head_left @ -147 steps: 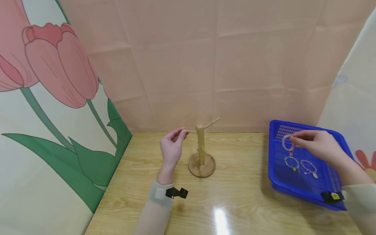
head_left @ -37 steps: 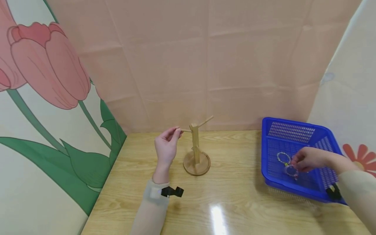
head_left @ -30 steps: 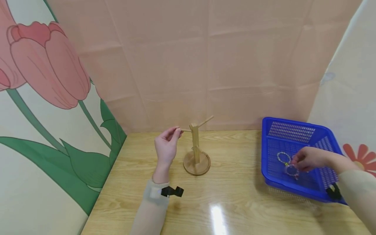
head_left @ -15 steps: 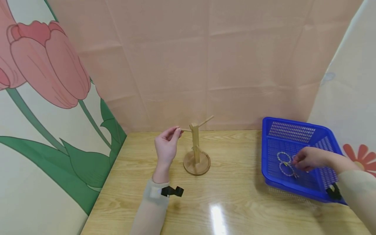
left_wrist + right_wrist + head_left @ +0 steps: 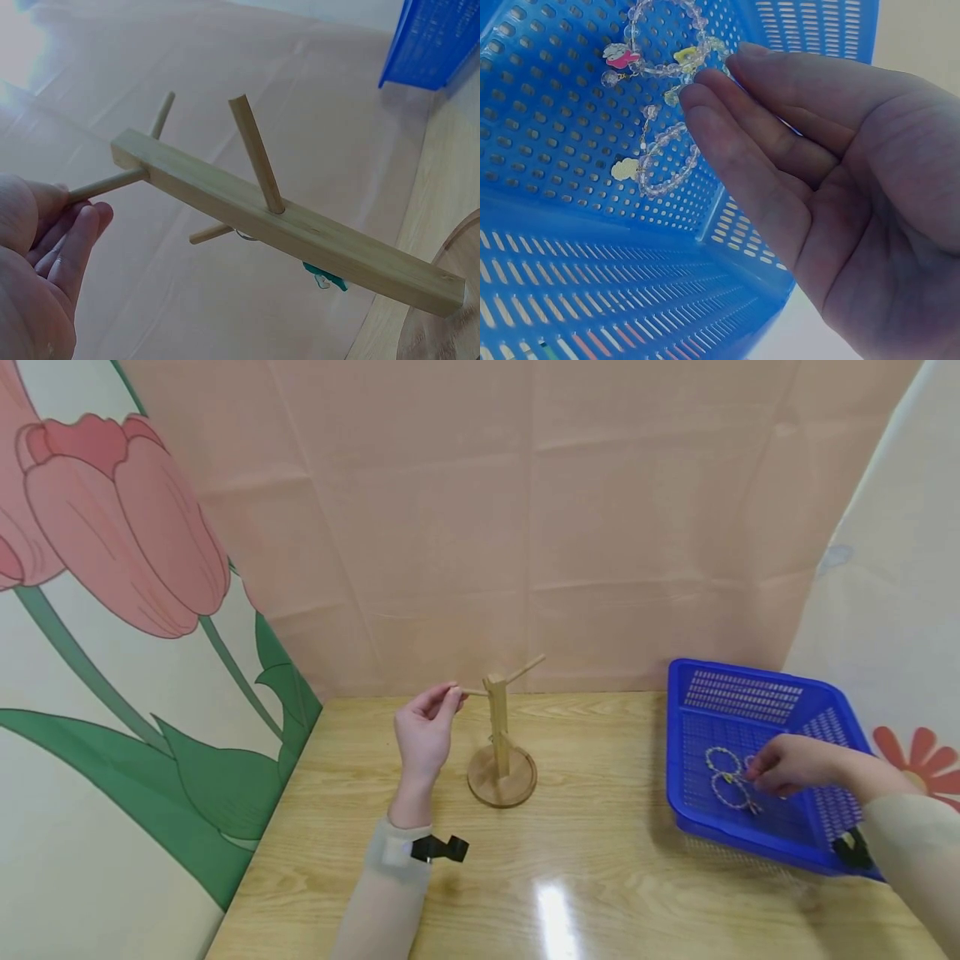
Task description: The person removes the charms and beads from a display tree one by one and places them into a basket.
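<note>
My left hand (image 5: pixel 423 735) pinches the end of an upper peg (image 5: pixel 109 185) on a wooden peg stand (image 5: pixel 500 727), which stands upright on a round base. My right hand (image 5: pixel 787 767) reaches into the blue basket (image 5: pixel 678 768), fingers extended close over beaded bracelets; nothing shows between thumb and fingertips. One bracelet has a pink charm (image 5: pixel 621 56), another a pale charm (image 5: pixel 625 169). A yellow-green bracelet (image 5: pixel 723 761) lies just above the pink-charm bracelet (image 5: pixel 731 802), overlapping it in the head view. My right fingers partly hide the bracelets.
More pegs, such as a bare one (image 5: pixel 257 154), stick out from the post. A green piece (image 5: pixel 326 275) shows behind it. The wooden table (image 5: pixel 600 843) meets a pink cloth backdrop (image 5: pixel 525 527) behind, with floral panels on both sides.
My right hand has lowered the pink-charm bracelet into the basket and let it go; it has flopped flat beside the yellow-green one. The left hand keeps its grip on the peg.
</note>
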Motion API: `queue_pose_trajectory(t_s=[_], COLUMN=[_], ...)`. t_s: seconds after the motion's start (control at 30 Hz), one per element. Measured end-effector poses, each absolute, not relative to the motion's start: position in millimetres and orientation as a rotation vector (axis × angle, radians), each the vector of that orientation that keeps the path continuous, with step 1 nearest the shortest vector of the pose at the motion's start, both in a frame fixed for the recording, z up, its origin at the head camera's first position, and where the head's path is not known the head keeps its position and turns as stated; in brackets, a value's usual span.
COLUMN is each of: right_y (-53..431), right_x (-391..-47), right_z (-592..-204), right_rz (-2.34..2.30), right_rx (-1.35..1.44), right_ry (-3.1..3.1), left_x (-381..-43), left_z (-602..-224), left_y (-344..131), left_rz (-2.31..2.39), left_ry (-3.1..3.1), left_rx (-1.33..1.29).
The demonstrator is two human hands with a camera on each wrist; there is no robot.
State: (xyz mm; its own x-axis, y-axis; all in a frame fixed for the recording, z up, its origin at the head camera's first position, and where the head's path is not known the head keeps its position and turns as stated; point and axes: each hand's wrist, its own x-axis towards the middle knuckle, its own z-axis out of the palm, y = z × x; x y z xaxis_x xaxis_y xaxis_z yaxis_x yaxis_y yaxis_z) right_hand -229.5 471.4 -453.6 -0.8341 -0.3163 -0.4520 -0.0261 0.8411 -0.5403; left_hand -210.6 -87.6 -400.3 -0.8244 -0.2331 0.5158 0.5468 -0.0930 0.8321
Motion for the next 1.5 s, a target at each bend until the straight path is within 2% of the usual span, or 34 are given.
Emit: queue_pose_trajectory(t_s=[0.4,0.77,1.07,1.5], right_y=[466,433,404,375], right_x=[-222,-221,-219,-221], right_z=[-431,-400,-386,-384], right_rz=[-0.707,-0.666,-0.683,-0.748], right_rx=[-0.329,-0.437,-0.536,-0.626], right_ry=[2.532,2.694,2.826,2.920], left_x=[-212,-219,-248,-262], left_z=[-400,-395,-413,-416], left_y=[-88,-93,-102,-106], left_rz=[-2.001,-2.052,-2.115,-2.085], left_ry=[-1.694,-1.731,-1.773,-1.809], left_rx=[-0.322,-0.325,-0.344,-0.392])
